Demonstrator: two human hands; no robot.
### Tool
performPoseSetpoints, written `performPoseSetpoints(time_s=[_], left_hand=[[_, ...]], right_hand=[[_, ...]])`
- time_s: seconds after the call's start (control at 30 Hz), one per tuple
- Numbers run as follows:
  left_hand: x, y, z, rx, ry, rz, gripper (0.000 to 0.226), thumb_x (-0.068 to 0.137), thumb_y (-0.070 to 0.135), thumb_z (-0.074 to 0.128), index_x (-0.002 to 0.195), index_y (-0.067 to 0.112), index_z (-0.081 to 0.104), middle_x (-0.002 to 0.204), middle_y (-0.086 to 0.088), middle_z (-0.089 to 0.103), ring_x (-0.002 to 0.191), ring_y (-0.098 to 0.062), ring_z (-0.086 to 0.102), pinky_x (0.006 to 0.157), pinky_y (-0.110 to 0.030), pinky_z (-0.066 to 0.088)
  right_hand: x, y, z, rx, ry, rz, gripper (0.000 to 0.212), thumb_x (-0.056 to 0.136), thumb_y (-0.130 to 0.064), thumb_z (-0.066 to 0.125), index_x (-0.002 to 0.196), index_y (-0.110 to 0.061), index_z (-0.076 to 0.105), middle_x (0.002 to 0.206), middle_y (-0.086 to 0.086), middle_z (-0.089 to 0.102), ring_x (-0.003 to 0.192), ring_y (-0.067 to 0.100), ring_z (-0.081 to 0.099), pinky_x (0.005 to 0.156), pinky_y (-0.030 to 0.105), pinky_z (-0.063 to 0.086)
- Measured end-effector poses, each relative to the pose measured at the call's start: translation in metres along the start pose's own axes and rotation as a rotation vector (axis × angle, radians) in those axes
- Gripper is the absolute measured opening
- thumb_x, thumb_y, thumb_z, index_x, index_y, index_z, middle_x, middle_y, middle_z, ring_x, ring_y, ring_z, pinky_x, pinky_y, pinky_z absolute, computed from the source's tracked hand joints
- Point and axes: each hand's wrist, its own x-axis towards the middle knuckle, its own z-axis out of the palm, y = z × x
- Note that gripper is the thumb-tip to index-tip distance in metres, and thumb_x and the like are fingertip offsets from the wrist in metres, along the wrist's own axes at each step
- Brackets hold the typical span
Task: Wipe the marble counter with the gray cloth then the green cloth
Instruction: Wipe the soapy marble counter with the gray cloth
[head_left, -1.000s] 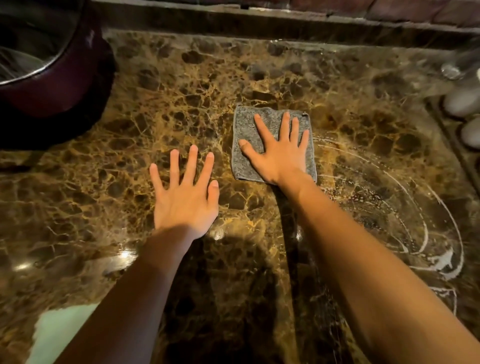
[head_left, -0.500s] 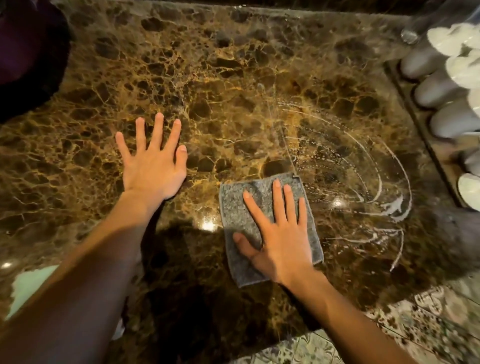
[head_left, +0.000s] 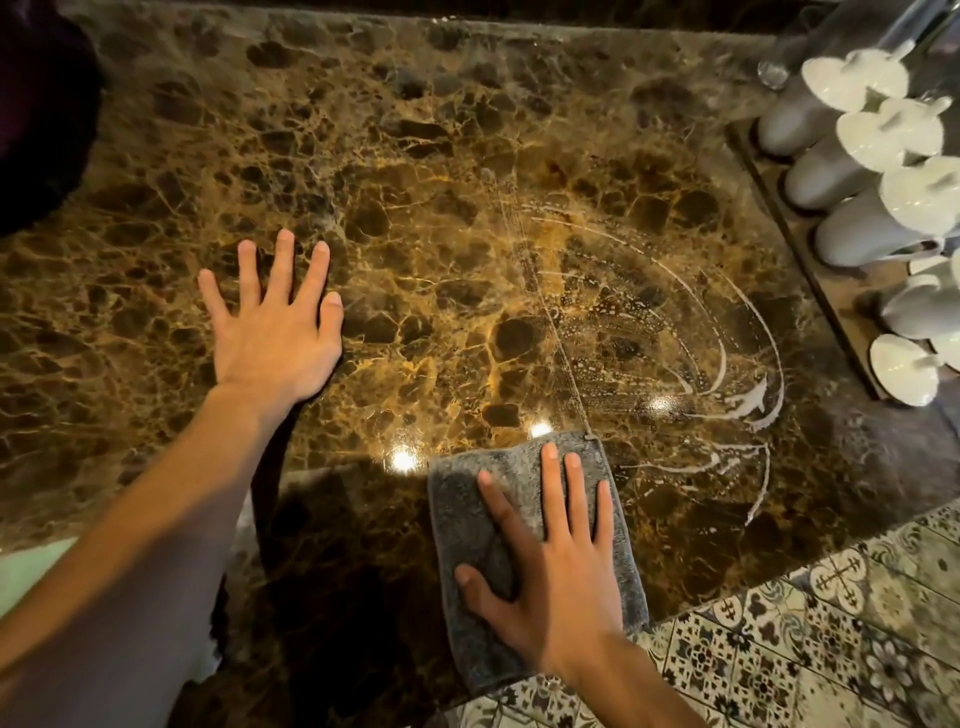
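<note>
Pressing my right hand flat on the gray cloth, I have all my fingers spread and straight, palm down, not curled around anything; the cloth lies under my palm and fingers and shows around them on every side. The cloth sits on the marble counter at its near edge, and its corner below my wrist hangs a little past that edge over the patterned floor tiles. My left hand lies open too, palm flat on the bare marble with fingers fanned, well apart from my right hand and farther from me than it. Between my two hands the stone is dark brown with gold veins and carries a few bright glints of light just beyond the fingertips of my right hand. Out past my right hand, on its little-finger side, white soapy streaks curve across the marble in arcs, with a thin straight line running from the cloth's far corner away toward the back of the counter. Farther off on that same side stands a wooden tray carrying white ceramic jars with lids. Beside my left forearm, near the edge of the view, a pale green patch shows; I cannot tell whether it is the green cloth.
</note>
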Motion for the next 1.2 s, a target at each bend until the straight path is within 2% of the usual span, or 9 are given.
performPoseSetpoints(time_s=[0.1, 0.2, 0.27, 0.37, 0.83, 1.03, 1.2], left_hand=[[0.000, 0.000, -0.001, 0.010, -0.015, -0.001, 0.061, 0.101, 0.056, 0.003, 0.159, 0.040, -0.003, 0.170, 0.005, -0.011, 0.155, -0.030, -0.013, 0.121, -0.063, -0.010], [0.000, 0.001, -0.002, 0.019, -0.023, -0.002, 0.061, 0.101, 0.055, 0.002, 0.159, 0.040, -0.005, 0.169, 0.004, -0.013, 0.155, -0.030, -0.014, 0.121, -0.063, -0.009], [-0.001, 0.001, -0.001, 0.026, -0.027, -0.005, 0.061, 0.101, 0.055, 0.002, 0.159, 0.040, -0.006, 0.169, 0.004, -0.014, 0.155, -0.030, -0.014, 0.121, -0.063, -0.009], [0.000, 0.002, -0.001, 0.026, -0.013, -0.002, 0.061, 0.101, 0.055, 0.002, 0.159, 0.039, -0.006, 0.169, 0.004, -0.013, 0.155, -0.030, -0.013, 0.121, -0.063, -0.009], [0.002, 0.001, 0.003, 0.029, 0.040, 0.009, 0.062, 0.099, 0.055, -0.001, 0.158, 0.039, -0.007, 0.168, 0.003, -0.013, 0.155, -0.029, -0.014, 0.121, -0.062, -0.008], [0.003, 0.000, 0.003, 0.023, 0.035, 0.009, 0.062, 0.099, 0.055, 0.000, 0.158, 0.041, -0.007, 0.169, 0.004, -0.014, 0.155, -0.028, -0.015, 0.121, -0.062, -0.008], [0.003, 0.000, 0.002, 0.016, 0.027, 0.011, 0.060, 0.101, 0.055, 0.004, 0.159, 0.041, -0.006, 0.169, 0.004, -0.013, 0.155, -0.029, -0.014, 0.121, -0.063, -0.009]], right_hand=[[0.033, 0.000, -0.005, 0.024, 0.030, 0.020, 0.085, 0.088, -0.088, 0.022, 0.159, -0.050, -0.002, 0.169, 0.021, -0.010, 0.155, 0.042, -0.013, 0.121, 0.066, 0.000], [0.087, -0.001, -0.020, 0.011, 0.005, 0.035, 0.082, 0.088, -0.089, 0.015, 0.153, -0.054, -0.020, 0.165, 0.015, -0.030, 0.151, 0.036, -0.030, 0.122, 0.065, -0.008], [0.120, 0.000, -0.030, 0.022, -0.001, 0.056, 0.079, 0.088, -0.088, 0.013, 0.150, -0.056, -0.025, 0.163, 0.012, -0.036, 0.149, 0.033, -0.036, 0.121, 0.063, -0.012], [0.163, 0.000, -0.043, 0.051, 0.057, 0.064, 0.079, 0.088, -0.089, 0.012, 0.153, -0.056, -0.018, 0.166, 0.012, -0.029, 0.152, 0.034, -0.029, 0.122, 0.062, -0.011], [0.324, 0.008, -0.087, 0.053, 0.113, 0.113, 0.085, 0.083, -0.093, 0.010, 0.157, -0.054, -0.002, 0.171, 0.014, -0.013, 0.156, 0.036, -0.016, 0.122, 0.064, -0.009], [0.328, 0.008, -0.089, 0.038, 0.120, 0.112, 0.084, 0.084, -0.092, 0.009, 0.158, -0.053, -0.002, 0.171, 0.014, -0.013, 0.156, 0.036, -0.015, 0.123, 0.062, -0.009], [0.279, 0.014, -0.074, 0.036, 0.124, 0.075, 0.083, 0.086, -0.090, 0.007, 0.158, -0.052, -0.004, 0.171, 0.013, -0.013, 0.156, 0.033, -0.016, 0.125, 0.058, -0.008]])
